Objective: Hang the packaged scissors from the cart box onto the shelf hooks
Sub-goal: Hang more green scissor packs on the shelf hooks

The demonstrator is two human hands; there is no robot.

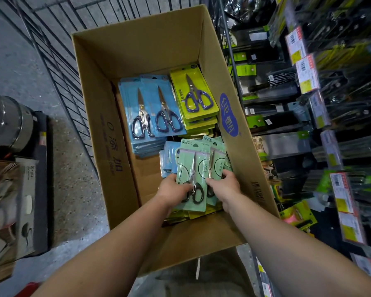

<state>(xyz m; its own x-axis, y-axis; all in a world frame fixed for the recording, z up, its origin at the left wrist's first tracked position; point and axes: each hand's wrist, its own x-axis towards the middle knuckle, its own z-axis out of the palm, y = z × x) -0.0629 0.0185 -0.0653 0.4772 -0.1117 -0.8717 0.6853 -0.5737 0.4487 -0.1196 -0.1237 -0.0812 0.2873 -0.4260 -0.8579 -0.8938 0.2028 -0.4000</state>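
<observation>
Inside the cardboard box [99, 108], the left hand [171, 190] grips the left edge of the mint-green scissors packs [196, 168]. The right hand [224, 185] pinches their right side, close beside the left. Beyond both hands lie blue packs [150, 108] and yellow-green packs [194, 93].

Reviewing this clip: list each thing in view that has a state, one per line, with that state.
Cardboard box: open, flaps up, partly filled.
Green scissor packs: gripped by both hands, still inside the box.
Blue scissor packs: stacked flat in the box, untouched.
Yellow scissor packs: stacked flat, untouched.
Left hand: grips the green packs' left edge.
Right hand: grips their right side.
Shelf hooks: loaded with hanging goods.
</observation>
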